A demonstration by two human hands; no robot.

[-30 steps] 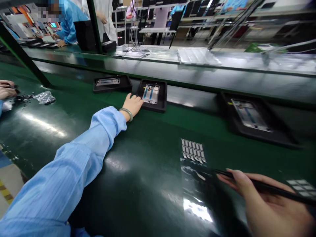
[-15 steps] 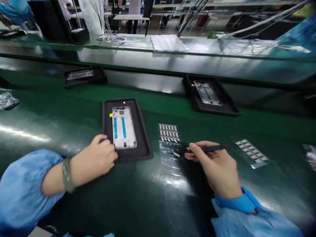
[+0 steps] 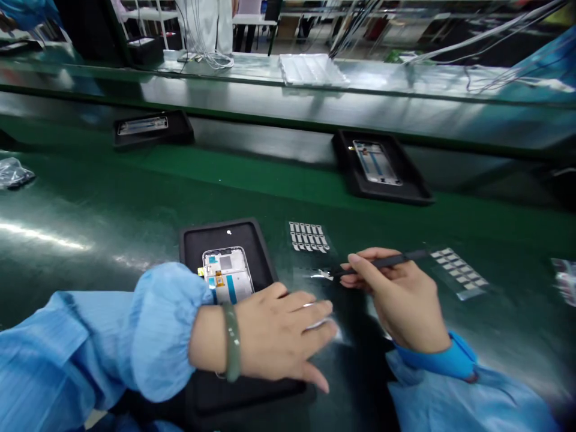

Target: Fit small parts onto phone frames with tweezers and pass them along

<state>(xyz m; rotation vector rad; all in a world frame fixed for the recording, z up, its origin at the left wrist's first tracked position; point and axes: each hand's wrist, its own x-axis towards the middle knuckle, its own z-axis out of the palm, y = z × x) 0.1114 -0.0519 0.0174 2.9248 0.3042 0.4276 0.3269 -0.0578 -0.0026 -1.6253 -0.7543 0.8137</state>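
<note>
My left hand (image 3: 274, 333) is spread flat, palm down, holding nothing. It reaches across a black tray (image 3: 191, 240) and the right fingertips lie over the lower part of a clear film. In the tray is a phone frame (image 3: 240, 273) with blue strips and a yellow tab; my wrist and sleeve hide its lower part. More black tray surface shows below the wrist; I cannot tell whether it is the same tray. My right hand (image 3: 400, 294) grips black tweezers (image 3: 391, 260) pointing left. At their tip is a small whitish piece (image 3: 323, 274), just below a sheet of small metallic parts (image 3: 308, 236).
Another sheet of small parts (image 3: 459, 269) lies right of my right hand. Two further black trays with phone frames stand farther back, one on the right (image 3: 414, 189) and one on the left (image 3: 180, 129). A clear plastic bag (image 3: 13, 173) lies at far left. Behind runs a raised ledge with cables.
The near tray with its phone frame has shifted toward me. My left hand has left the tray's edge, moved right across it and spread out. My right hand has barely moved.
</note>
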